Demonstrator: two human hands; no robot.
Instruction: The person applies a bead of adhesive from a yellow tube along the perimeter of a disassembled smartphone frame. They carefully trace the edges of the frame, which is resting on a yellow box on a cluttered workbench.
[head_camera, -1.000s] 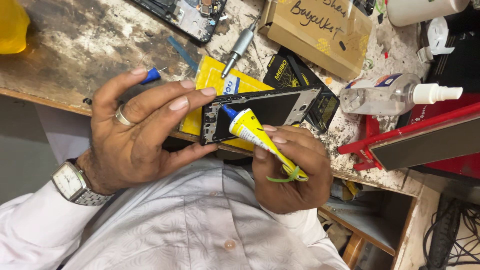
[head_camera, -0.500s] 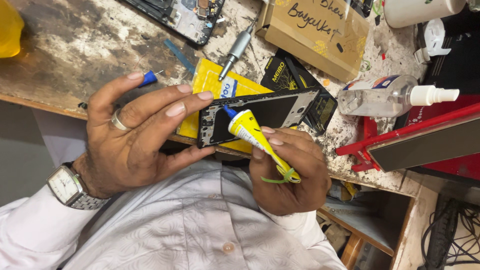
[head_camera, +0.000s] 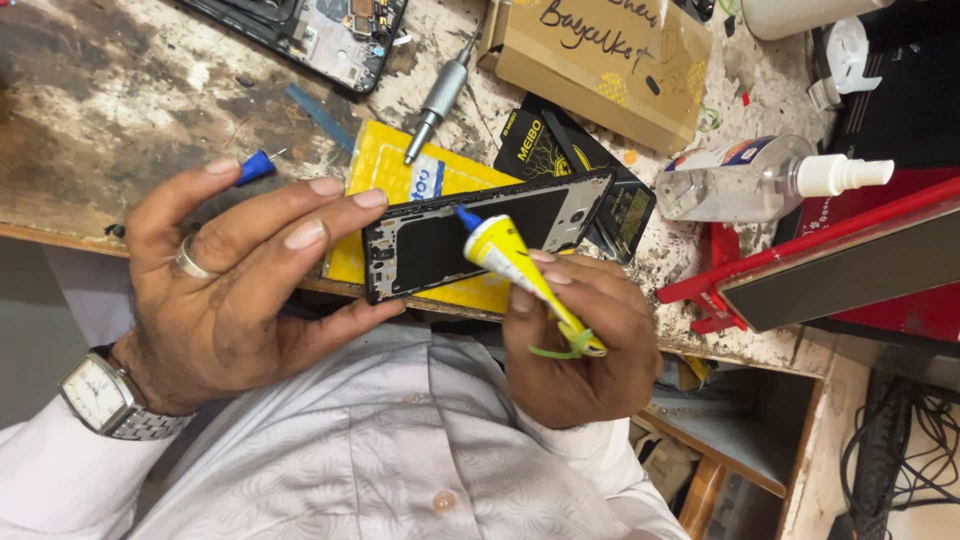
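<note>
Left hand (head_camera: 230, 300) grips the thin, fragile phone frame (head_camera: 480, 245) by its edges while right hand (head_camera: 575, 345) pinches a soft yellow glue tube (head_camera: 515, 265).

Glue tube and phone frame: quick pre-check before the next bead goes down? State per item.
1. Phone frame gripped by left hand: ok.
2. Glue tube held in right hand: ok.
3. Blue nozzle on the frame's top edge: ok.
4. Cap off; blue cap between left fingers: ok.
5. Glue flowing: cannot tell.
6. Bench under frame uncluttered: not ok.
</note>
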